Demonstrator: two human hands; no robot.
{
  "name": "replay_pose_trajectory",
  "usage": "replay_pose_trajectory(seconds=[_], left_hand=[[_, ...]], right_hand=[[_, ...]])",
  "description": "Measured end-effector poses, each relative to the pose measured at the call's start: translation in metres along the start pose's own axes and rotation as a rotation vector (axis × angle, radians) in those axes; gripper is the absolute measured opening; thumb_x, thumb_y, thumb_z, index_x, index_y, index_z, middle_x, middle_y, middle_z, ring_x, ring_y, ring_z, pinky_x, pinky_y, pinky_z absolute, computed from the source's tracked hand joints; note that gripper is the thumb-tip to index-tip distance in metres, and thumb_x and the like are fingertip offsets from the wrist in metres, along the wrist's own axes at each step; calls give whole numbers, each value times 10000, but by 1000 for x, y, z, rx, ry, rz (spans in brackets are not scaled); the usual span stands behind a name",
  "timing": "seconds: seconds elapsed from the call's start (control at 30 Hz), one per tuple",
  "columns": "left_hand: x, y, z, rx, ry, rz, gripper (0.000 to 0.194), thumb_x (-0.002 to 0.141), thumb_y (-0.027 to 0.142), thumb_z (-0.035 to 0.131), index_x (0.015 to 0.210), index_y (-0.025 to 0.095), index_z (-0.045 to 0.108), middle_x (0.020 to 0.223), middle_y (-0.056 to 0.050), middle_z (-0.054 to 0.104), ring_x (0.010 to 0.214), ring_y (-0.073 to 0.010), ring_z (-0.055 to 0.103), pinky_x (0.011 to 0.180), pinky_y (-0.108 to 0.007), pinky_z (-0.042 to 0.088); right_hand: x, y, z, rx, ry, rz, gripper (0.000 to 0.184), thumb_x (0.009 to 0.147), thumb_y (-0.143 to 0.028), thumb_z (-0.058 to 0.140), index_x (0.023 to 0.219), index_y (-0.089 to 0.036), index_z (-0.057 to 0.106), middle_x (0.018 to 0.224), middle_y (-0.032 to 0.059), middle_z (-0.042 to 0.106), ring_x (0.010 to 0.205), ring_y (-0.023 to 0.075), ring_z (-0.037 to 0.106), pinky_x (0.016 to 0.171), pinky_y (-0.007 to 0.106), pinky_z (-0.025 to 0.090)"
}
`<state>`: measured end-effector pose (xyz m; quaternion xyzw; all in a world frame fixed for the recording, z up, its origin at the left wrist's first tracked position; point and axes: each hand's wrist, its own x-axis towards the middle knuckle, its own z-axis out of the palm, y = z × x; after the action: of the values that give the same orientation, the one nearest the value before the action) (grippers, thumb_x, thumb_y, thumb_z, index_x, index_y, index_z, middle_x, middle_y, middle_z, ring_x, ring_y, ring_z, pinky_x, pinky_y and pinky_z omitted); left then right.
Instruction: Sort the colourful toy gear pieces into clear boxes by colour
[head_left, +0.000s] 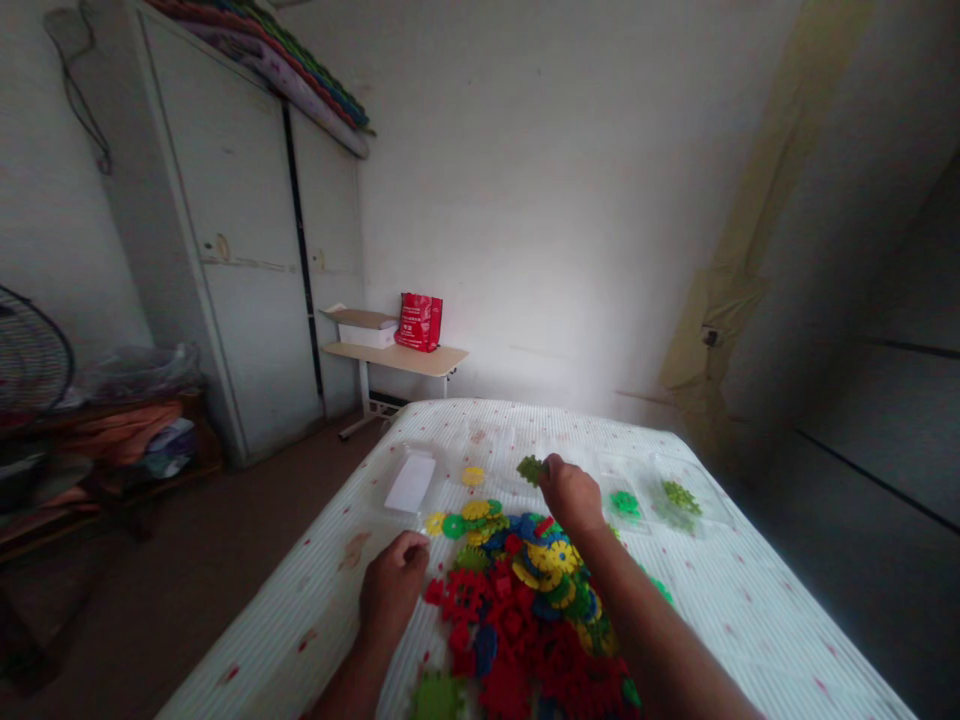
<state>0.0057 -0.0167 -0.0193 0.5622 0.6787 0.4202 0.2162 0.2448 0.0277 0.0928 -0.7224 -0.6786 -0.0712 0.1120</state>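
Observation:
A heap of flat plastic gear pieces (pixel 525 600) in red, yellow, green and blue lies on a white dotted bed sheet (pixel 720 600). My right hand (pixel 571 495) is raised over the far side of the heap and pinches a dark green gear piece (pixel 531 468) at its fingertips. My left hand (pixel 393 588) rests fingers-down on the sheet at the heap's left edge, close to a yellow piece (pixel 436 523); whether it holds anything is hidden. A single yellow piece (pixel 472 476) lies apart beyond the heap.
Clear plastic bags lie at the far end: one with a white card (pixel 411 483), one with a green piece (pixel 625 503), one with light green pieces (pixel 681 496). Beyond stand a small table (pixel 397 355) with a red bag (pixel 420 322), and a white wardrobe (pixel 247 270) on the left.

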Motion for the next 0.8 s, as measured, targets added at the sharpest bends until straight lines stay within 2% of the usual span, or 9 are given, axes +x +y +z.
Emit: replay_pose_trajectory(seconds=[0.47, 0.53, 0.67, 0.8], left_hand=[[-2, 3, -1, -4, 11, -13, 180, 726, 287, 480, 737, 214, 644, 711, 12, 686, 694, -155, 619, 648, -223, 414], [-2, 4, -2, 5, 5, -22, 183, 726, 292, 477, 738, 214, 642, 710, 12, 683, 686, -154, 615, 646, -225, 413], [-2, 3, -2, -13, 7, -6, 184, 724, 289, 468, 717, 209, 633, 683, 16, 673, 664, -151, 607, 633, -224, 409], [-1, -1, 1, -26, 13, 25, 184, 723, 284, 462, 714, 207, 629, 681, 22, 672, 659, -143, 606, 630, -216, 416]], right_hand=[[45, -9, 9, 72, -6, 86, 306, 884, -217, 318, 1064, -130, 550, 916, 145, 685, 819, 195, 644, 657, 268, 423], [46, -11, 10, 77, -7, 88, 342, 865, -174, 329, 1152, -106, 501, 927, 153, 683, 828, 198, 643, 659, 267, 423], [41, -12, 10, 81, 7, 64, 524, 804, -120, 403, 1325, -92, 344, 972, 155, 675, 841, 201, 643, 662, 258, 421], [22, -5, 1, 80, 33, 2, 369, 821, -164, 414, 1170, -181, 534, 937, 116, 690, 846, 198, 647, 675, 254, 416]])
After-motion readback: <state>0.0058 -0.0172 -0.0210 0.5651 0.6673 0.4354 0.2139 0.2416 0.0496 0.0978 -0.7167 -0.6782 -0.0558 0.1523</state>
